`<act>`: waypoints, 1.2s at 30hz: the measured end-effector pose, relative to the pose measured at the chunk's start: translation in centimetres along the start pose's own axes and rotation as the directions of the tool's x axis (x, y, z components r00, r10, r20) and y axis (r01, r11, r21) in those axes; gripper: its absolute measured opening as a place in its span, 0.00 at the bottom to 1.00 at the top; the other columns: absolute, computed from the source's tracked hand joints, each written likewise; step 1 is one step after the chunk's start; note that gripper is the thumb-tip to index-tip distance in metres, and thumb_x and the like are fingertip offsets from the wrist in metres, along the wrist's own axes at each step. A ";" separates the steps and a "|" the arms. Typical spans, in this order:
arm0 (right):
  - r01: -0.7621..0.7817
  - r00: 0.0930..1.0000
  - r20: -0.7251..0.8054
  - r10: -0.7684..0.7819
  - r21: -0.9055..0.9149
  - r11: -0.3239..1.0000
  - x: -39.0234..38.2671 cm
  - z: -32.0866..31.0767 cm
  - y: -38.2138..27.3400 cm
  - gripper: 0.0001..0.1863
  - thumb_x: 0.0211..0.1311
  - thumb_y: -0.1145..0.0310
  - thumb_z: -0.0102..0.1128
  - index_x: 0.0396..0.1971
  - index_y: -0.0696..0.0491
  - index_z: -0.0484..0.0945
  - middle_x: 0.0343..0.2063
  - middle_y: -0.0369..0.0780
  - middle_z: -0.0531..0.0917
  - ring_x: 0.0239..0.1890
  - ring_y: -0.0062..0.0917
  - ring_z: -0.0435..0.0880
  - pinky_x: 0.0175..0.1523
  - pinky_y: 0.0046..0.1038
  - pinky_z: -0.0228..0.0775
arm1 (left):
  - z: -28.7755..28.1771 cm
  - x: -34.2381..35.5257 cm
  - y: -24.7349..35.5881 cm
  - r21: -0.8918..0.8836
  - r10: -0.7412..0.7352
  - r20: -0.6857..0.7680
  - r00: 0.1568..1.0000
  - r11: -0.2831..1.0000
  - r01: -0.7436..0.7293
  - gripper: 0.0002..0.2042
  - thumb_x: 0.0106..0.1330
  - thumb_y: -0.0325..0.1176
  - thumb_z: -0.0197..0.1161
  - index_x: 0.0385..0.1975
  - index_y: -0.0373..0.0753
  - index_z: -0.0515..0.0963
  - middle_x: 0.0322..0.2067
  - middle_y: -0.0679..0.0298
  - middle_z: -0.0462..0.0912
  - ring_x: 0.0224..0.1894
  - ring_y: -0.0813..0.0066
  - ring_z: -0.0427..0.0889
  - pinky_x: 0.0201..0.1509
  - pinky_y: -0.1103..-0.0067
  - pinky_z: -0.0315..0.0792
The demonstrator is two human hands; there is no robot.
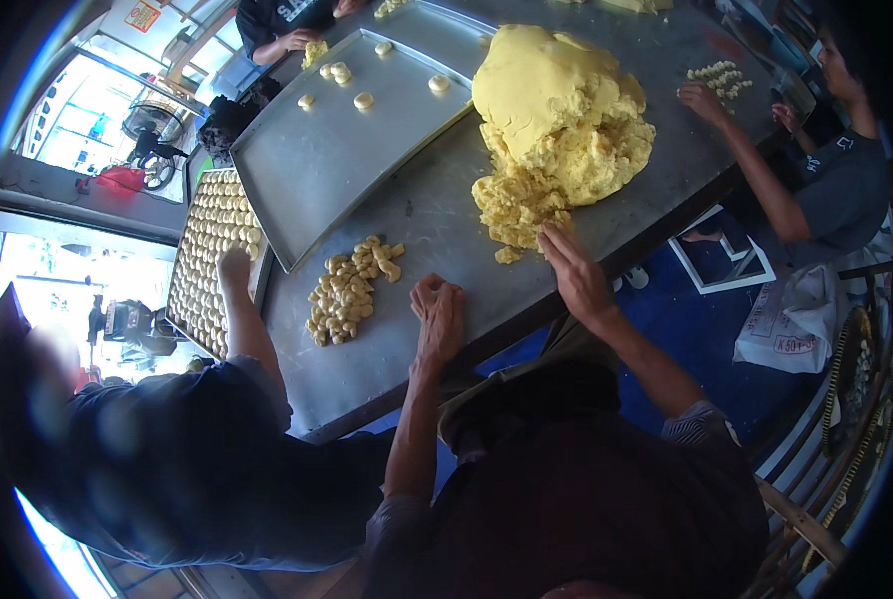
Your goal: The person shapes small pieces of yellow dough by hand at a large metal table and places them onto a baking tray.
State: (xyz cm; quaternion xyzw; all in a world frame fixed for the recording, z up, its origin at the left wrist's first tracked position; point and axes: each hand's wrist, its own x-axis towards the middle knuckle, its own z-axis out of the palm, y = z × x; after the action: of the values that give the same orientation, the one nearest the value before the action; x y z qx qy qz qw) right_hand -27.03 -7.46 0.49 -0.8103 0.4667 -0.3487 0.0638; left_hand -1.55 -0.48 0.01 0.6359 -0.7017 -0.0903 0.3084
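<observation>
A large yellow mound of dough (566, 100) with a crumbly edge sits on a grey metal surface (446, 215).
The wearer's right hand (578, 278) has straight fingers held close together, tips at the mound's loose lower edge; the left hand (439, 317) is curled near a heap of small pale-yellow pieces (339, 298). Rows of pale rounds (199, 262) at left seem finished; the mound, the heap and a wide grey metal tray (317, 165) with only a few rounds suggest much remains. Whether the left hand holds anything cannot be told; a co-worker's forearm (254, 329) hides some rows.
</observation>
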 end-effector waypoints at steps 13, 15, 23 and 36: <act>-0.222 0.975 0.045 0.218 0.121 0.968 2.3 -0.9 1.2 0.27 0.53 0.76 0.66 0.56 0.52 0.76 0.54 0.47 0.76 0.55 0.42 0.75 0.57 0.36 0.68 | -2.7 0.6 -1.0 0.048 -0.107 -0.050 0.993 0.993 0.110 0.10 0.70 0.33 0.52 0.42 0.38 0.78 0.46 0.56 0.80 0.50 0.57 0.76 0.53 0.66 0.66; -0.277 0.960 0.101 0.261 0.208 0.938 1.8 -0.6 1.8 0.25 0.54 0.76 0.66 0.55 0.53 0.77 0.52 0.48 0.77 0.54 0.43 0.76 0.56 0.36 0.69 | -3.7 3.3 -1.7 0.003 -0.271 0.050 0.961 0.963 0.271 0.09 0.71 0.34 0.50 0.39 0.38 0.77 0.44 0.57 0.80 0.47 0.58 0.76 0.50 0.66 0.65; -0.209 0.977 0.068 0.201 0.146 0.967 1.4 0.3 1.7 0.20 0.60 0.76 0.60 0.54 0.57 0.77 0.51 0.50 0.79 0.52 0.44 0.78 0.58 0.36 0.68 | -0.7 5.3 -2.8 0.189 -0.177 -0.123 0.977 0.962 0.198 0.10 0.69 0.36 0.50 0.40 0.39 0.77 0.39 0.59 0.77 0.47 0.62 0.74 0.52 0.64 0.61; -0.302 0.953 0.030 0.302 0.174 0.937 0.4 0.9 3.2 0.26 0.53 0.70 0.64 0.54 0.60 0.76 0.49 0.51 0.78 0.53 0.46 0.75 0.58 0.40 0.66 | -7.6 5.6 -3.5 0.076 -0.150 -0.322 0.935 0.980 0.183 0.14 0.60 0.28 0.60 0.46 0.36 0.75 0.40 0.54 0.78 0.47 0.54 0.75 0.51 0.64 0.70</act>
State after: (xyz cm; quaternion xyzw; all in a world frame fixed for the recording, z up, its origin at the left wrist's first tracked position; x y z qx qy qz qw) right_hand -28.60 -9.74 -1.31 -0.7206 0.5526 -0.3737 0.1888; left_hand 5.53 -4.40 5.99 0.7144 -0.5911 0.0231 0.3737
